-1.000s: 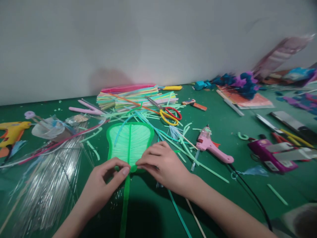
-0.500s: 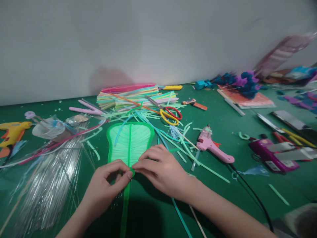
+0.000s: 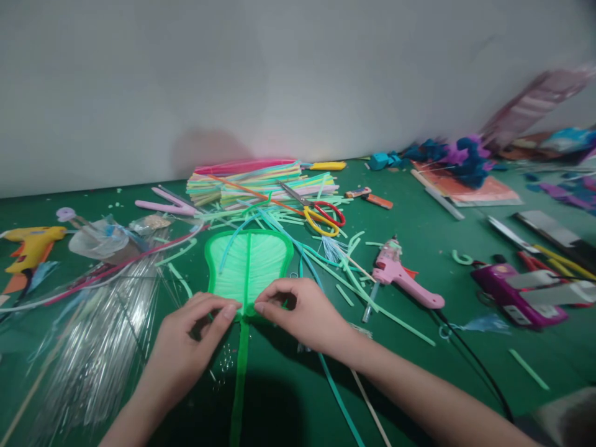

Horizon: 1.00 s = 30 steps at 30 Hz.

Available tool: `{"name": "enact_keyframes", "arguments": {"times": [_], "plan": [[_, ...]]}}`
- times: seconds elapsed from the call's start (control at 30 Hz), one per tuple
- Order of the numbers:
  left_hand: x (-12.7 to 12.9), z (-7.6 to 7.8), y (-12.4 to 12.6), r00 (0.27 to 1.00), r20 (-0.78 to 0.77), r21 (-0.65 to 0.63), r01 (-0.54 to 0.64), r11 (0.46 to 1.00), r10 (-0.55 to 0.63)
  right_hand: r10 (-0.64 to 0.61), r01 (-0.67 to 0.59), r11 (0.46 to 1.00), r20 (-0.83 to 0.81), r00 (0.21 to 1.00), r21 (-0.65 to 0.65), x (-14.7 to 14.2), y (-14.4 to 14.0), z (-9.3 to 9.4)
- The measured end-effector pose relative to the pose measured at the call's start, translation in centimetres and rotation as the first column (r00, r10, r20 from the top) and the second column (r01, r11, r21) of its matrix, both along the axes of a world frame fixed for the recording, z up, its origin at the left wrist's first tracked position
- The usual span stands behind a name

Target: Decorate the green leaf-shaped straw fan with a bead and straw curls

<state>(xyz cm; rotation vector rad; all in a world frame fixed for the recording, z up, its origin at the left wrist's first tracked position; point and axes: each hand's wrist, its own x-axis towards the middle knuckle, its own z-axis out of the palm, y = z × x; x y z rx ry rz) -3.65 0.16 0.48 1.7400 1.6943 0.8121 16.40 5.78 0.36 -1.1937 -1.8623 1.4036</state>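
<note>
A light green craft leaf [image 3: 267, 257] with a darker green fuzzy rim and midrib lies in front of me, its narrow end towards me. From that end its long green stem [image 3: 239, 379] runs down past the picture's lower edge. My left hand [image 3: 198, 332] pinches the left side of the leaf's base between thumb and forefinger. On the opposite side, thumb and fingers of my right hand [image 3: 300, 310] are closed on the base's right edge. The fingers cover part of where stem and leaf meet.
Beyond the leaf are scissors [image 3: 321, 214] and a bundle of coloured strips [image 3: 265, 183]. A pink glue gun [image 3: 403, 276] lies to the right, a yellow one [image 3: 32, 245] at far left. Clear thin sticks [image 3: 102, 347] spread left of my hands. A purple device [image 3: 512, 295] sits farther right.
Both hands have shifted slightly at the leaf's base; the fingertips sit a little higher and the small tip between them is less visible. The whole view has moved slightly.
</note>
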Motion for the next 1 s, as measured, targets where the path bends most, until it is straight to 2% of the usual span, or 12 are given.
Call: {"name": "enact_keyframes", "arguments": {"times": [0.1,0.2,0.27,0.43,0.53,0.8,1.0], "plan": [[-1.8,-0.3,-0.7,0.983,-0.174,0.158,-0.036,0.987,0.064,0.070,-0.075,0.997,0.156,0.985,0.026,-0.4,1.0,-0.1],[-2.4,-1.2,-1.8,0.963,-0.262,0.312,0.024,0.950,0.062,0.107,-0.128,0.990,0.257,0.960,0.063,-1.3,1.4,-0.2],[-2.2,-1.8,-2.5,0.956,-0.292,0.366,0.085,0.927,0.027,0.116,-0.148,0.986,0.313,0.943,0.081,-1.8,1.3,-0.3],[-1.1,-2.8,-3.2,0.910,-0.399,0.310,0.254,0.916,-0.117,0.112,-0.159,0.982,0.377,0.919,0.097,-2.2,0.8,-0.3],[-0.8,-3.2,-3.3,0.880,-0.447,0.283,0.307,0.909,-0.159,0.097,-0.151,0.982,0.383,0.918,0.111,-2.2,0.6,-0.4],[-0.9,-3.8,-3.3,0.835,-0.524,0.254,0.345,0.904,-0.171,0.071,-0.135,0.979,0.370,0.926,0.151,-2.2,0.7,-1.0],[-0.9,-3.8,-2.9,0.835,-0.519,0.221,0.336,0.916,-0.181,0.033,-0.107,0.941,0.227,0.973,0.322,-1.6,-0.3,-1.9]]}}
